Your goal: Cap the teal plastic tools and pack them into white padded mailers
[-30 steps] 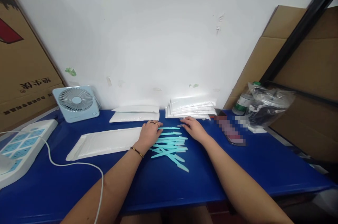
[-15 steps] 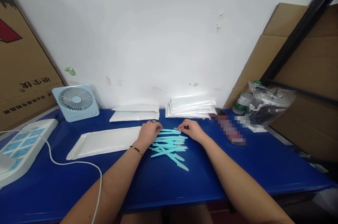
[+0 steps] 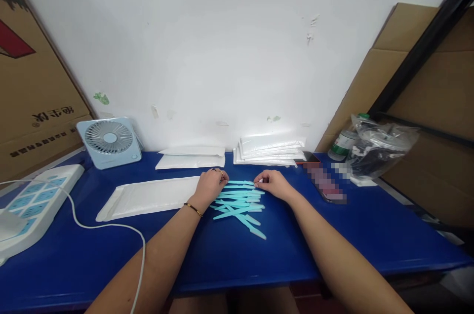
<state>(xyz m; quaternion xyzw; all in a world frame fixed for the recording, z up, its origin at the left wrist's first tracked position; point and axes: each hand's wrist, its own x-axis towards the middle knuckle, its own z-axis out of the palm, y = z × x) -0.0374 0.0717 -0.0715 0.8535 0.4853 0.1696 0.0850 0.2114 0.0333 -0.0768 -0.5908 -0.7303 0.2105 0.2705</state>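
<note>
Several turquoise plastic sticks (image 3: 240,201) with blade-like right ends lie in a loose, partly crossed pile on the blue table (image 3: 259,264). My left hand (image 3: 213,185), wearing a ring and a bracelet, pinches the left end of the topmost stick at the far side of the pile. At the right end of that stick is my right hand (image 3: 272,184), its thumb and index finger pressed together on something small and pale, too small to make out. A flat white padded mailer (image 3: 148,199) lies left of my left hand.
Behind my hands are more white mailers (image 3: 192,157) and a stack of them (image 3: 270,151). A blue fan (image 3: 109,142), power strip (image 3: 40,205) and white cable (image 3: 111,226) occupy the left. Phones (image 3: 309,157), a bottle (image 3: 342,145) and a plastic bag (image 3: 381,148) are at right.
My right hand has moved slightly right, away from the pile's far end, with a small pale piece at its fingertips. My left hand stays nearly still. The whole view has shifted slightly.
</note>
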